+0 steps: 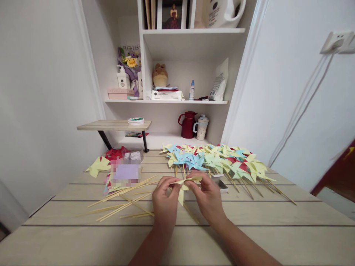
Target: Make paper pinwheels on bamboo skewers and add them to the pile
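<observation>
Both hands meet over the middle of the wooden table (277, 218). My left hand (164, 197) and my right hand (205, 193) pinch a folded yellow paper pinwheel (183, 184) between their fingertips, its blades partly folded. A thin wooden stick (191, 213) runs down from the paper toward me. Loose bamboo sticks (122, 205) lie scattered just left of my left hand. Behind my hands lies a row of finished pinwheels (219, 160) in yellow, blue, green and red, each on a stick.
A pile of coloured paper squares (111, 162) and a blurred box (125, 173) sit at the left. A small tray (223, 184) lies by my right hand. Shelves at the back hold a red jug (188, 125), a cup, bottles and boxes. White walls close both sides.
</observation>
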Demonstrator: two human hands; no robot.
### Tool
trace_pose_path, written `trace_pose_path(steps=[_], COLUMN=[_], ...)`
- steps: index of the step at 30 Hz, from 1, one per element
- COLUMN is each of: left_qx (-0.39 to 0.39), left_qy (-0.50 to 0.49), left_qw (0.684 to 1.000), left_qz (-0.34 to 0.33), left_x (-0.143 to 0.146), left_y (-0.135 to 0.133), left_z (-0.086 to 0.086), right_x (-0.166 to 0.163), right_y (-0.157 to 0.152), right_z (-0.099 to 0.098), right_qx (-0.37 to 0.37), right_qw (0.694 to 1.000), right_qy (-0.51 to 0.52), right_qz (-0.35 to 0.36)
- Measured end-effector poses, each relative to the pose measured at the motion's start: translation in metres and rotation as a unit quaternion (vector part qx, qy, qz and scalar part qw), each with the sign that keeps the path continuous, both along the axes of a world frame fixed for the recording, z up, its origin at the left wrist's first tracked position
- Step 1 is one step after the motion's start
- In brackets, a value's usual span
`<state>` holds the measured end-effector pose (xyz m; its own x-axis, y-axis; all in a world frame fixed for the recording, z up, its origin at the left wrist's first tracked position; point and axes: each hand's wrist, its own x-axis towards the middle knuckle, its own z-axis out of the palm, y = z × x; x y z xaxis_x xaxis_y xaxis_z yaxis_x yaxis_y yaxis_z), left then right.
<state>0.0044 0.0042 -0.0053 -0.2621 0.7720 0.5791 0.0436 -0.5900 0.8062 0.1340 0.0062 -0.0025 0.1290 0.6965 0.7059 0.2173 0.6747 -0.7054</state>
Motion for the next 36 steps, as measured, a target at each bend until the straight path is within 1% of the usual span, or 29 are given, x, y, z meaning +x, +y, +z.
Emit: trace_pose_path(steps=[4, 9, 12, 18, 21, 23, 26, 28, 31, 34, 36], left_qx=[-0.023, -0.039, -0.037, -0.053, -0.046, -0.019, 0.057, 0.117, 0.188, 0.231, 0.245], left_qy=[-0.037, -0.058, -0.06, -0.076, -0.063, -0.027, 0.077, 0.146, 0.212, 0.249, 0.258], left_qw=[0.999, 0.997, 0.997, 0.995, 0.997, 0.999, 0.994, 0.979, 0.951, 0.929, 0.922], left_qz=[-0.026, -0.04, -0.04, -0.039, -0.027, -0.002, 0.048, 0.08, 0.121, 0.146, 0.154], left_x=[0.001, 0.001, 0.001, 0.0, 0.0, -0.001, -0.004, -0.005, -0.007, -0.008, -0.008], left_y=[0.004, 0.003, 0.003, 0.004, 0.003, 0.001, -0.006, -0.01, -0.014, -0.014, -0.014], left_z=[-0.004, -0.004, -0.004, -0.007, -0.006, -0.003, 0.002, 0.004, 0.002, -0.001, -0.001], right_x=[0.001, 0.002, 0.003, 0.002, 0.002, 0.002, 0.003, 0.004, 0.006, 0.005, 0.005], right_y=[0.001, 0.002, 0.002, 0.001, 0.002, 0.003, 0.003, 0.002, 0.0, -0.002, -0.004], right_z=[-0.001, -0.002, -0.002, -0.001, -0.002, -0.002, -0.003, -0.003, -0.003, -0.002, -0.001], right_qx=[0.0, -0.033, -0.042, -0.029, -0.026, -0.024, -0.002, 0.026, 0.054, 0.065, 0.066], right_qw=[1.0, 0.999, 0.999, 0.999, 0.999, 0.999, 1.0, 0.999, 0.998, 0.997, 0.997], right_qy=[-0.004, 0.002, 0.003, 0.011, 0.003, -0.002, -0.009, -0.015, -0.025, -0.03, -0.031], right_qz=[0.007, 0.013, 0.022, 0.035, 0.034, 0.023, 0.016, 0.021, 0.026, 0.03, 0.03])
